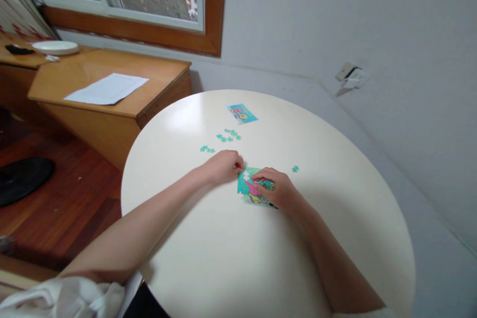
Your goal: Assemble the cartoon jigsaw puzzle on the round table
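Observation:
A partly assembled jigsaw puzzle (244, 187) with a teal background and pink and yellow cartoon figures lies on the round table. A pale gap shows near its upper left. My left hand (224, 166) is closed at the puzzle's upper left corner, its fingers curled; whatever they hold is hidden. Over the right part of the puzzle rests my right hand (278, 189), thumb and fingers apart, fingertips touching the picture. Loose teal puzzle pieces (230, 139) lie beyond my left hand, with more pieces (204, 148) closer to it. One single piece (295, 169) sits right of the puzzle.
A small picture card (242, 114) with similar figures lies toward the far side of the white round table (231, 258). Left of it stands a wooden desk (160, 74) with a paper sheet (108, 88) and a white plate (55, 48). A wall borders the right side.

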Motion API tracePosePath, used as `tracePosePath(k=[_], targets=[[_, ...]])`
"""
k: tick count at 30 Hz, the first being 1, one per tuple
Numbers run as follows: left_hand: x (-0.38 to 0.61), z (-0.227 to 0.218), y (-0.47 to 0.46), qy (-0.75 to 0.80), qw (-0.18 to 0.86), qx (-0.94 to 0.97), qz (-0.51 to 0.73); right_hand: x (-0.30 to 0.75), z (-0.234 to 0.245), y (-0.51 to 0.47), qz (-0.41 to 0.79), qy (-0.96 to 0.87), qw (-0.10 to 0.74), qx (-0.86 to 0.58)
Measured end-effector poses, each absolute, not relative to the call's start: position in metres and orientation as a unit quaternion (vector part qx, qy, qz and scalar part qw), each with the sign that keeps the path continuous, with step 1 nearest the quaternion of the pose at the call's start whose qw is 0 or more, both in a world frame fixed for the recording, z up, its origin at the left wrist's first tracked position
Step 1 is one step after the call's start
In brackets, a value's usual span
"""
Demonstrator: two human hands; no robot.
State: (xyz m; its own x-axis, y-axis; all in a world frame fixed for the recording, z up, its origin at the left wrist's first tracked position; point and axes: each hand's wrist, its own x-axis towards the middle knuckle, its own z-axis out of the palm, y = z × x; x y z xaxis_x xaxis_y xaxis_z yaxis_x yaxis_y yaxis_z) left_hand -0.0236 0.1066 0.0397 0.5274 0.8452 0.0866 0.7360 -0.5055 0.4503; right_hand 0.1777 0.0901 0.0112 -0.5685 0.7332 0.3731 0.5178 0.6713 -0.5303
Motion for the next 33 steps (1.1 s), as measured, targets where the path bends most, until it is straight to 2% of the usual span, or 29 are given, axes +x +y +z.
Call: tracePosePath(k=[10, 15, 20, 27, 33], targets=[[-0.059, 0.057, 0.128, 0.651, 0.136, 0.679, 0.310, 0.178, 0.013, 0.091, 0.183, -0.850, 0.311, -0.384], [-0.077, 0.060, 0.134, 0.704, 0.128, 0.614, 0.331, 0.179, 0.015, 0.091, 0.175, -0.849, 0.313, -0.388], [-0.085, 0.060, 0.136, 0.719, 0.117, 0.621, 0.291, 0.179, 0.015, 0.092, 0.168, -0.851, 0.316, -0.384], [-0.095, 0.055, 0.137, 0.733, 0.119, 0.647, 0.171, 0.180, 0.015, 0.091, 0.167, -0.851, 0.311, -0.388], [-0.100, 0.052, 0.138, 0.751, 0.157, 0.637, 0.073, 0.180, 0.016, 0.091, 0.161, -0.851, 0.313, -0.390]])
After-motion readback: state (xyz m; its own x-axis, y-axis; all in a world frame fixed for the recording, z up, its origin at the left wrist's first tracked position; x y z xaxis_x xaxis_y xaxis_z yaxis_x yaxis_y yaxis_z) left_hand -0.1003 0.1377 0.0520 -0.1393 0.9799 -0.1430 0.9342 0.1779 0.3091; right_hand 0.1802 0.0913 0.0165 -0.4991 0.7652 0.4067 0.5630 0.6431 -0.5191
